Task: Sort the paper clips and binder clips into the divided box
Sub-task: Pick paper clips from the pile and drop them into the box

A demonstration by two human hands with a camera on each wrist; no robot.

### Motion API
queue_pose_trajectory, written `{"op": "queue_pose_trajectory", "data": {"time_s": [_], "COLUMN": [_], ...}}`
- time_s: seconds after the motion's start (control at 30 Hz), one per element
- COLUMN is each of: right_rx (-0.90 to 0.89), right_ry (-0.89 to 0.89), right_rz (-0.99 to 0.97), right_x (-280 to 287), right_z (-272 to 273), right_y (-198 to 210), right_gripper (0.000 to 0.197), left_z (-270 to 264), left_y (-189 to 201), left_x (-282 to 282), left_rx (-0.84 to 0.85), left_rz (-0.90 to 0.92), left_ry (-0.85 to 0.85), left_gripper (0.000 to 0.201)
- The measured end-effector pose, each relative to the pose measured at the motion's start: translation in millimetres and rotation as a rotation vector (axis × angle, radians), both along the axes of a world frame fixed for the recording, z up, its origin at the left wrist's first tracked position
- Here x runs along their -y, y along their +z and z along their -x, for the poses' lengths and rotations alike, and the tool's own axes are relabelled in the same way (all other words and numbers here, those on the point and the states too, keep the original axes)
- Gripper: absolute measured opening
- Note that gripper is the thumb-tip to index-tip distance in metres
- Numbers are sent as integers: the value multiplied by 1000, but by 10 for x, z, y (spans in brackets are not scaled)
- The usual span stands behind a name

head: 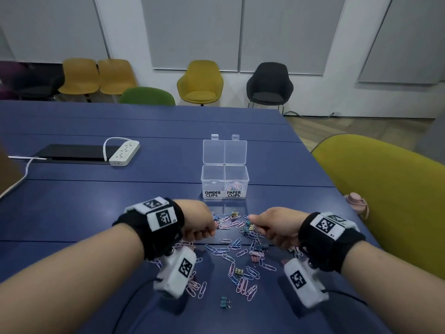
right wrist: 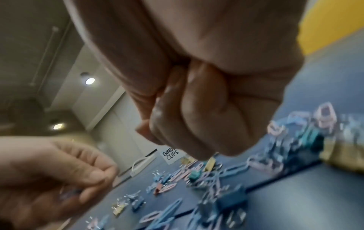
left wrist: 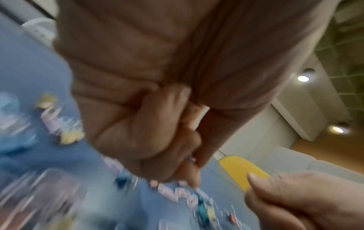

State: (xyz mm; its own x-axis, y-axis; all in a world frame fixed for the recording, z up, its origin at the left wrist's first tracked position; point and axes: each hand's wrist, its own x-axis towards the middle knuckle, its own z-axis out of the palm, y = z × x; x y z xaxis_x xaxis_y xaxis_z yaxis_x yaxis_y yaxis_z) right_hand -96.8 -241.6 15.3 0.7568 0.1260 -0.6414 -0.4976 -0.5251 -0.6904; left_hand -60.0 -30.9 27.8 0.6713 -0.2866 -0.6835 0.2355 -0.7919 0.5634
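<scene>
Head view: step in hand looks like gathering; both hands sit over the clips (head: 237, 247) strewn on the bench (head: 96, 208), box (head: 225, 180) just beyond them, lids up. Paper clips (head: 233, 186) lie in the right-hand compartment; binder side looks empty. Left hand (head: 197, 222) and right hand (head: 274, 227) are both curled.

Left wrist: blurred. Fingers (left wrist: 149, 130) clenched, a bit of colour at the tips, prob. clips; can't tell for sure.

Right wrist: grip clenched, contents hidden.

Next: carry to the box, drop by label, w/o mixing.
</scene>
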Motion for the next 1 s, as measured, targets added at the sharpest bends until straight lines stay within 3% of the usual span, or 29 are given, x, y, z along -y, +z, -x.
{"op": "queue_pose_trajectory", "data": {"time_s": [0.17,0.27,0.37,0.47,0.6,0.8,0.87,1.0], "right_rx": [262,453,656,804,858,862,814,791], "right_ry": [340,355,109,-137,-391,-485,-438,-388], "right_rz": [645,772,601,311,-45,-218,-317,-320], "right_x": [95,126,142,74,-82,-365,-422,-413], "right_z": [-176,-382,-619,-882,-1209,-1554,-1608,-1570], "right_y": [198,310,390,373,308,306,277,219], "right_gripper": [46,48,47,47,46,44,44,48], "left_z": [-376,-623,-852,-1045,-1219,-1240,-1209,-1105], "left_y": [304,439,457,393,212,135,149,145], "left_x": [198,404,650,827,852,640,542,354], "left_rx": [66,119,191,240,350,517,557,650], "left_rz": [-24,116,444,698,727,704,746,776], "left_ry": [-4,131,389,590,602,606,644,634], "left_gripper": [24,36,41,45,59,57,52,43]}}
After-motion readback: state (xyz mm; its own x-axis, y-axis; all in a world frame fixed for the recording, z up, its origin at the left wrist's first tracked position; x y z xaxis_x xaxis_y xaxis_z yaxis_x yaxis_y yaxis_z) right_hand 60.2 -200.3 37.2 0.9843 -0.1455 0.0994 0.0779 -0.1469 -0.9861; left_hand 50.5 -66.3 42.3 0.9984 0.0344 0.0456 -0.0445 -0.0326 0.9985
